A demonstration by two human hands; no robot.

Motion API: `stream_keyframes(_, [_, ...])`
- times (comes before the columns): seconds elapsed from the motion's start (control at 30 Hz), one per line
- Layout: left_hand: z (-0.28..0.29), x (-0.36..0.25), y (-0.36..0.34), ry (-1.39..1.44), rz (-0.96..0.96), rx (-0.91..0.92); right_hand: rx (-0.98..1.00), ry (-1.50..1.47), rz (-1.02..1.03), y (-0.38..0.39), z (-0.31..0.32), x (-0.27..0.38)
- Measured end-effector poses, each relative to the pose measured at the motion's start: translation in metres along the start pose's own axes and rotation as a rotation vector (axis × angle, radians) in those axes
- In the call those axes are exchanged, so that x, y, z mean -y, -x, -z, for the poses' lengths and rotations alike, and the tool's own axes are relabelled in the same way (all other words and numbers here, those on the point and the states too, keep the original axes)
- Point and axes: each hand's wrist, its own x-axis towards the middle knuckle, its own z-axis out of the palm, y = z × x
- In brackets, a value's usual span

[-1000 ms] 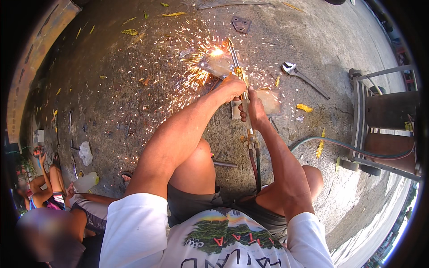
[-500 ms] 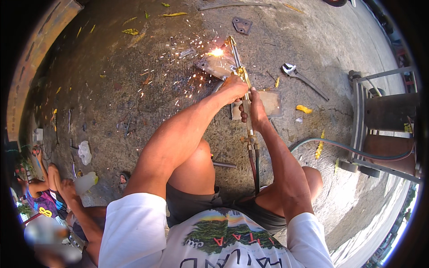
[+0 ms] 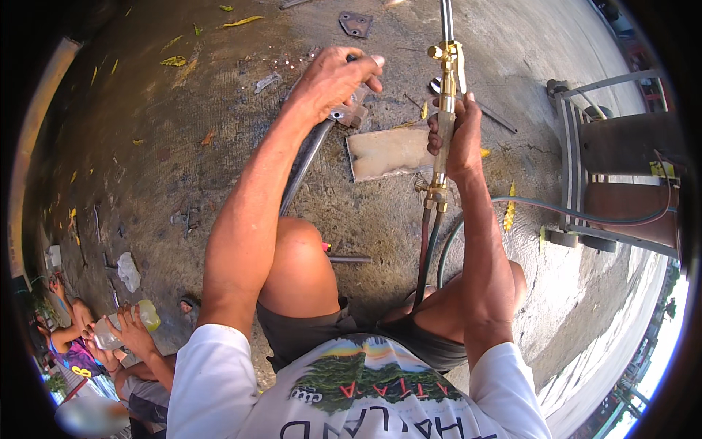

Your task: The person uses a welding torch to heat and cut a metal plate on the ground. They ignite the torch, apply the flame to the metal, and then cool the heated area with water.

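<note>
My right hand (image 3: 461, 135) grips a brass cutting torch (image 3: 452, 73), held upright in the picture with two hoses (image 3: 428, 249) running down between my knees. My left hand (image 3: 336, 77) is over a metal piece with holes (image 3: 347, 113), fingers curled round something dark that is mostly hidden. A long dark metal bar (image 3: 306, 164) runs from that piece toward my left knee. A rectangular metal plate (image 3: 384, 155) lies on the concrete between my hands, and an adjustable wrench (image 3: 497, 118) is partly behind the torch.
A small plate with holes (image 3: 355, 25) and yellow leaves lie ahead. A wheeled cart (image 3: 574, 168) with dark cylinders (image 3: 629, 135) stands at the right, a hose running to it. At lower left are other people (image 3: 146, 344), one holding a plastic container (image 3: 110, 329), and a rusty beam (image 3: 40, 132).
The sparks and glow have almost gone. My right hand has raised the torch and moved it rightward. My left hand has let go of it and moved up and left over the metal piece.
</note>
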Motion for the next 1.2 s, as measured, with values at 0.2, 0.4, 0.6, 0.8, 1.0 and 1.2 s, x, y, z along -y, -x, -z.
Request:
stream_keyframes(0.2, [0.012,0.011,0.04,-0.178,0.035,0.187,-0.127,0.098,0.048,0.053,0.023,0.039])
stream_keyframes(0.4, [-0.034,0.105,0.093,-0.28,0.179,0.525,-0.091,0.172,0.006,0.078,0.062,0.06])
stream_keyframes(0.6, [-0.091,0.034,0.049,0.199,0.175,0.632,0.042,0.098,0.022,0.074,0.061,0.044])
stream_keyframes(0.8, [-0.082,-0.002,0.041,0.467,0.239,0.521,0.554,0.258,-0.017,0.05,0.023,0.009])
stream_keyframes(1.0, [-0.031,0.015,0.102,0.582,0.372,0.103,0.999,0.914,0.07,-0.007,0.026,0.003])
stream_keyframes(1.2, [0.005,0.015,0.134,0.558,0.405,0.004,0.06,1.634,0.175,-0.233,0.228,-0.055])
